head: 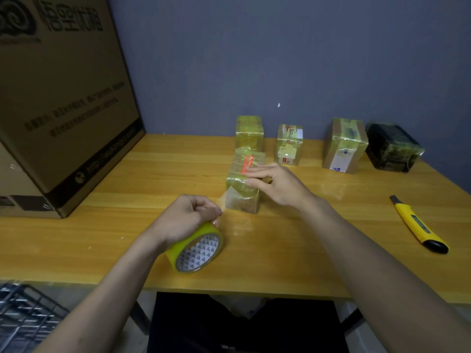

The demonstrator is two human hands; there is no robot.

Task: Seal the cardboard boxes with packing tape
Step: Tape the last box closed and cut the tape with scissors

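A small cardboard box [242, 197] wrapped in yellowish clear tape stands on the wooden table [331, 250], near its middle. My right hand [275, 183] lies on the box's top right side with fingers stretched across it. My left hand [188, 217] grips a roll of yellow packing tape [196, 253] just left of the box. A short strip of tape runs from the roll up to the box's lower left corner.
Behind stand three more taped boxes [249, 132], [289, 145], [344, 146] and a dark wrapped box [393, 150] along the blue wall. A yellow utility knife [418, 225] lies at the right. A large printed carton [58, 98] fills the left side.
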